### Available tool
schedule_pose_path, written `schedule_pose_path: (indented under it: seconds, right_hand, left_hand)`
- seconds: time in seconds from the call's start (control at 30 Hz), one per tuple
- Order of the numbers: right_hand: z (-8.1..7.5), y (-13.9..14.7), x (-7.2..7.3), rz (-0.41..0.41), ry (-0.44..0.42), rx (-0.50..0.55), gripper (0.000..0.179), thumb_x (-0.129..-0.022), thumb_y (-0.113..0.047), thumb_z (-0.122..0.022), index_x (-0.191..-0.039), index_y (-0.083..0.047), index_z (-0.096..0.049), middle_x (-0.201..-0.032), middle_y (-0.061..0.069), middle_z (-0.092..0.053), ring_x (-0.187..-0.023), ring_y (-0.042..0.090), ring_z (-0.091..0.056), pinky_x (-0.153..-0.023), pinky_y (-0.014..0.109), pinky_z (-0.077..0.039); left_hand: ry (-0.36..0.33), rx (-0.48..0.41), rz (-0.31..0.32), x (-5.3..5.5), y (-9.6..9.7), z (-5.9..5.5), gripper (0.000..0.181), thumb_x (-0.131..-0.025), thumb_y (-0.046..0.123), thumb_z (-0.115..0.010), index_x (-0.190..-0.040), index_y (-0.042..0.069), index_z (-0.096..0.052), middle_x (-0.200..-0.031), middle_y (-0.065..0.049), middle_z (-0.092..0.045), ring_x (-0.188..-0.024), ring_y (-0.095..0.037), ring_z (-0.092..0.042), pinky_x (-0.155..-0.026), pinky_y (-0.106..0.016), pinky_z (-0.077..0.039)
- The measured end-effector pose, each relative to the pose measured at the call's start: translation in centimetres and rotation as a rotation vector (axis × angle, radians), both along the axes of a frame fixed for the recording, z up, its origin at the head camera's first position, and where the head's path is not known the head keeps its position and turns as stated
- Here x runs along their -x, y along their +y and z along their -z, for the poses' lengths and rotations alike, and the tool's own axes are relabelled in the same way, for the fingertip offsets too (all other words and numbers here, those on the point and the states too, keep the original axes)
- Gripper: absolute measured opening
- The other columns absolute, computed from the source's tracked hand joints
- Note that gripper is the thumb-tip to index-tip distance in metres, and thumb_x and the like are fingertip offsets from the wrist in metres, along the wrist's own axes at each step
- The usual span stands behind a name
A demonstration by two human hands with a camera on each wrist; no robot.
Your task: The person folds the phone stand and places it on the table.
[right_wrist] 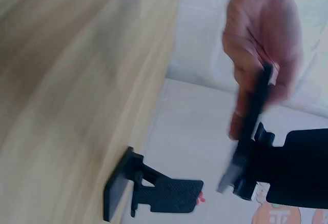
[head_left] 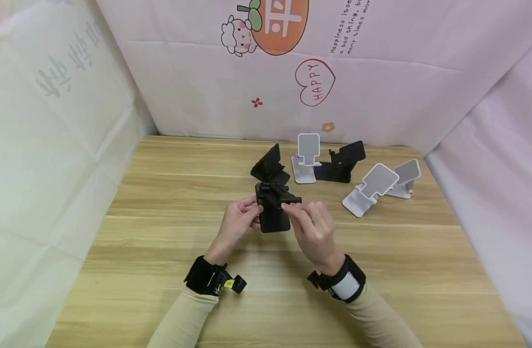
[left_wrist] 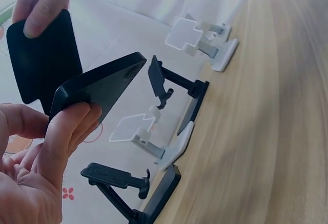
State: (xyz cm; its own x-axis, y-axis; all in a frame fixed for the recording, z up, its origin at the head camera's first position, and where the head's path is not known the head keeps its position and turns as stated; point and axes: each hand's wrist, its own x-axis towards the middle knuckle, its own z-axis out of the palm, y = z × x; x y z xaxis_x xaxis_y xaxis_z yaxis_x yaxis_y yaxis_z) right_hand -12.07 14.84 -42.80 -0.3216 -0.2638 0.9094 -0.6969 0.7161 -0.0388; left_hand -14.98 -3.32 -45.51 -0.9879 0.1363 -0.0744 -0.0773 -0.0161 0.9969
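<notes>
Above the table, both hands are on a black folding phone stand [head_left: 275, 221]. My left hand [head_left: 239, 218] grips the left edge of its base, thumb on top and fingers beneath. With thumb and fingertips, my right hand [head_left: 313, 233] pinches the edge of the stand's upper plate [left_wrist: 45, 62], which is tilted away from the base. In the left wrist view, the base's flat underside [left_wrist: 105, 90] faces the camera. The right wrist view shows the left hand [right_wrist: 264, 34] around the base, slightly blurred, while the right hand is out of that frame.
Behind the hands stand other phone holders: a black one [head_left: 268, 166], a white one [head_left: 308, 147] and another black one [head_left: 345, 162]. Two more white stands [head_left: 379, 180] [head_left: 407, 172] are at the right. A printed cloth [head_left: 231, 92] hangs along the wooden table's [head_left: 161, 193] back edge.
</notes>
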Motion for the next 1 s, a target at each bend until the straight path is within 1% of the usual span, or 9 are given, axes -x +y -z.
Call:
schedule_pose_path:
  seconds: [0.07, 0.13, 0.27, 0.3, 0.37, 0.47, 0.6, 0.77, 1.0]
  right_hand:
    - [0.4, -0.2, -0.3, -0.001, -0.019, -0.028, 0.013, -0.083, -0.003, -0.067, -0.094, -0.003, -0.073, -0.072, 0.008, -0.056, -0.062, 0.02, -0.047, -0.046, 0.028, -0.041]
    - [0.8, -0.4, -0.5, -0.007, -0.023, -0.046, 0.014, -0.085, -0.002, -0.064, -0.095, -0.004, -0.073, -0.072, 0.008, -0.056, -0.061, 0.02, -0.046, -0.046, 0.028, -0.039]
    - [1.3, -0.7, -0.7, -0.011, -0.021, -0.065, 0.016, -0.087, -0.001, -0.061, -0.096, -0.006, -0.073, -0.072, 0.007, -0.057, -0.059, 0.018, -0.044, -0.045, 0.027, -0.037]
    - [1.4, -0.8, -0.6, -0.013, -0.017, -0.065, 0.016, -0.087, 0.0, -0.061, -0.095, -0.006, -0.073, -0.072, 0.006, -0.058, -0.058, 0.018, -0.044, -0.045, 0.027, -0.037]
    - [1.5, -0.9, -0.6, -0.014, -0.015, -0.065, 0.016, -0.087, -0.001, -0.061, -0.095, -0.006, -0.073, -0.073, 0.006, -0.059, -0.058, 0.018, -0.044, -0.045, 0.028, -0.038]
    - [1.7, -1.1, -0.7, -0.019, -0.007, -0.06, 0.016, -0.088, -0.002, -0.06, -0.095, -0.007, -0.073, -0.074, 0.007, -0.06, -0.058, 0.018, -0.046, -0.045, 0.028, -0.039]
    - [2.0, -1.3, -0.7, -0.02, 0.003, -0.062, 0.015, -0.088, -0.002, -0.06, -0.094, -0.007, -0.073, -0.075, 0.007, -0.062, -0.059, 0.018, -0.047, -0.046, 0.028, -0.041]
    - [2.3, -1.4, -0.7, -0.019, 0.006, -0.074, 0.016, -0.085, -0.001, -0.063, -0.095, -0.007, -0.074, -0.076, 0.007, -0.062, -0.059, 0.018, -0.048, -0.046, 0.028, -0.041]
    - [2.6, -1.5, -0.9, -0.015, -0.019, -0.097, 0.019, -0.083, 0.0, -0.063, -0.097, -0.007, -0.073, -0.077, 0.006, -0.061, -0.06, 0.018, -0.046, -0.047, 0.028, -0.039]
  left_hand:
    - [-0.013, -0.028, -0.001, 0.1, 0.0, 0.0, 0.034, -0.087, 0.007, -0.059, -0.118, -0.006, -0.062, -0.087, -0.02, -0.071, -0.06, -0.016, -0.066, -0.052, -0.024, -0.056]
    - [-0.022, -0.056, 0.003, 0.2, -0.1, -0.1, 0.034, -0.087, 0.006, -0.057, -0.118, -0.007, -0.062, -0.088, -0.022, -0.071, -0.061, -0.017, -0.067, -0.055, -0.029, -0.058]
    - [-0.039, -0.115, 0.004, 0.2, -0.1, -0.2, 0.034, -0.086, 0.004, -0.056, -0.118, -0.009, -0.061, -0.09, -0.025, -0.069, -0.06, -0.015, -0.067, -0.054, -0.029, -0.058]
    - [-0.044, -0.123, 0.0, 0.2, -0.1, -0.2, 0.034, -0.086, 0.004, -0.056, -0.117, -0.01, -0.061, -0.09, -0.025, -0.069, -0.059, -0.015, -0.066, -0.054, -0.028, -0.058]
    - [-0.052, -0.139, -0.007, 0.3, -0.1, -0.1, 0.033, -0.086, 0.003, -0.055, -0.116, -0.01, -0.061, -0.089, -0.024, -0.07, -0.059, -0.014, -0.066, -0.051, -0.022, -0.056]
    - [-0.065, -0.156, -0.015, 0.3, -0.1, -0.1, 0.032, -0.086, 0.002, -0.056, -0.114, -0.011, -0.062, -0.084, -0.019, -0.071, -0.059, -0.015, -0.066, -0.05, -0.022, -0.056]
    - [-0.094, -0.178, -0.011, 0.3, -0.2, -0.1, 0.032, -0.085, 0.003, -0.057, -0.114, -0.011, -0.062, -0.077, -0.01, -0.073, -0.057, -0.014, -0.065, -0.049, -0.022, -0.055]
    - [-0.12, -0.2, -0.012, 0.4, -0.2, -0.1, 0.032, -0.086, 0.004, -0.057, -0.114, -0.012, -0.062, -0.07, 0.001, -0.071, -0.056, -0.012, -0.064, -0.049, -0.02, -0.055]
    - [-0.118, -0.243, -0.006, 0.3, -0.3, -0.2, 0.033, -0.086, 0.002, -0.056, -0.116, -0.012, -0.06, -0.065, 0.004, -0.07, -0.054, -0.01, -0.064, -0.047, -0.019, -0.054]
